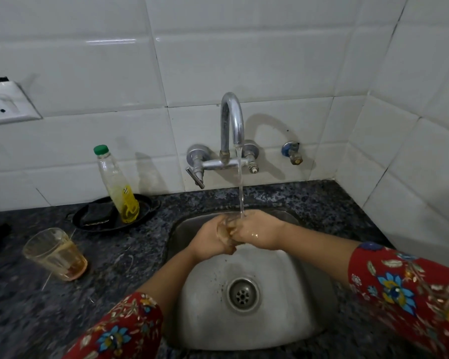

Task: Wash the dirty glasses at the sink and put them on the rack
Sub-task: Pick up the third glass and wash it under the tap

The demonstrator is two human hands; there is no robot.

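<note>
Plainly the rinsing step is in hand: both hands meet over the steel sink (283,320), under the water stream (240,182) that runs from the curved tap (231,128). The left hand (208,242) is curled round the drinking glass (227,230) from its left side, and the right hand (262,233) closes on it from the other side, wet on the back. Whether the right fingers are inside the glass or only wrapped round it I cannot tell. The glass looks brownish, so I judge it not yet clean.

Next, the glass likely wants turning under the flow until the tint is gone, then tipping out and carrying to the rack. No rack shows in this view, so the person would have to look away from the sink to find it. Wet glass in wet hands is slippery; a firm hold matters above the steel basin.

A second dirty glass (56,253) stands on the dark speckled worktop (114,268), well left of the sink, with orange-brown dregs at the bottom; it waits its turn. Behind it a black tray (145,203) holds a green-capped bottle of yellow dish liquid (117,185) and a dark scrub pad (96,212). Nothing lies between the hands and these. The drain (243,295) is uncovered, with dark specks round it.
</note>
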